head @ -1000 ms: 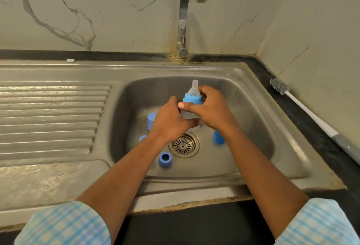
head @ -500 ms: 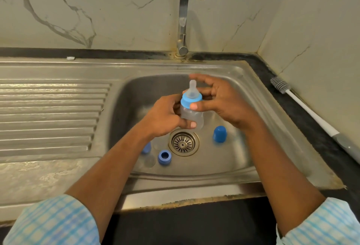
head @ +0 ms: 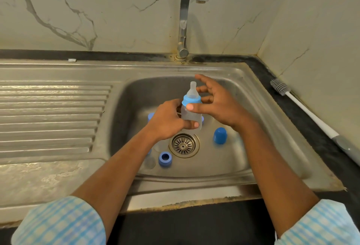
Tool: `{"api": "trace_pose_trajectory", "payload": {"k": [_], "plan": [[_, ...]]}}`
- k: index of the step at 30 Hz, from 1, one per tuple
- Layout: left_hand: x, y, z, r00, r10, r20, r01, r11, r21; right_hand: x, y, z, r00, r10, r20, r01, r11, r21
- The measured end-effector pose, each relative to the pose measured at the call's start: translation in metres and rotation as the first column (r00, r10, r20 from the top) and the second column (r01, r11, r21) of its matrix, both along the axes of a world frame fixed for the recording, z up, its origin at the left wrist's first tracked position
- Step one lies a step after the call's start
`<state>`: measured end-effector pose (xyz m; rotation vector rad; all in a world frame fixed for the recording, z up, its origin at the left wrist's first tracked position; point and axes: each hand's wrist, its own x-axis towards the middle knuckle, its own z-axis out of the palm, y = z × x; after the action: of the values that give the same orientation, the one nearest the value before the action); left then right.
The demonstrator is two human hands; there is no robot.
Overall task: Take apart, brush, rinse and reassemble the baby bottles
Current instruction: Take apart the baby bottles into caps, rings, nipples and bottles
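Turning the collar with a fresh grip

Held upright over the sink, just above the drain, the baby bottle sat in the left hand, whose fingers were wrapped firmly round its clear body. The right hand was not clamped on anything: its thumb tip rested against the blue collar below the teat, while its fingers stood spread and loose behind.

This looked like a pause between twists of the collar; which way it was being turned could not be told. To do it well, the right hand needed to close thumb and fingers on opposite sides of the collar, low on the ring and off the soft teat, then turn while the left hand kept the body still. Wet plastic may slip, so short turns seemed wiser.

A blue cap and a loose blue ring lay on the sink floor, and the brush waited on the counter at the right.
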<state>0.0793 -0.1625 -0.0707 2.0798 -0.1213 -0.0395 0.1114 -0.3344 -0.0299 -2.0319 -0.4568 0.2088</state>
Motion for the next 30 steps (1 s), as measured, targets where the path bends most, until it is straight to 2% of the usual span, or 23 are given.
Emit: {"api": "trace_pose_trajectory", "payload": {"k": [2,7,10,13,15,21,24,30], "plan": [[0.000,0.001,-0.001,1.000,0.005,0.005,-0.005,1.000,0.019,0.003,0.000,-0.002,0.998,-0.055,0.002,0.055,0.998,-0.036],[0.003,0.005,-0.004,0.999,0.054,0.006,-0.054,0.996,0.068,0.015,-0.024,-0.001,0.975,-0.214,0.053,0.214,0.977,0.001],[0.002,0.002,-0.004,0.998,0.061,0.002,-0.061,0.994,0.089,0.010,-0.018,0.000,0.992,-0.121,0.029,0.120,0.992,0.032],[0.000,-0.001,-0.003,0.999,0.043,0.009,-0.043,0.993,0.106,0.003,0.001,-0.005,0.998,-0.016,0.064,0.020,0.998,-0.066],[-0.001,-0.002,-0.003,1.000,0.021,0.016,-0.023,0.992,0.122,0.003,0.007,-0.008,0.993,-0.021,0.119,0.032,0.996,-0.086],[-0.002,-0.005,-0.012,0.998,0.017,-0.056,-0.007,0.985,0.173,0.016,-0.003,-0.002,0.959,-0.184,0.215,0.136,0.966,0.222],[0.001,-0.012,-0.014,0.998,0.032,-0.050,-0.021,0.980,0.197,0.017,-0.002,-0.008,0.945,-0.238,0.224,0.209,0.967,0.143],[0.030,-0.040,-0.035,0.993,-0.069,-0.098,0.101,0.924,0.369,0.024,-0.010,-0.015,0.934,-0.274,0.229,0.272,0.961,0.043]]}}
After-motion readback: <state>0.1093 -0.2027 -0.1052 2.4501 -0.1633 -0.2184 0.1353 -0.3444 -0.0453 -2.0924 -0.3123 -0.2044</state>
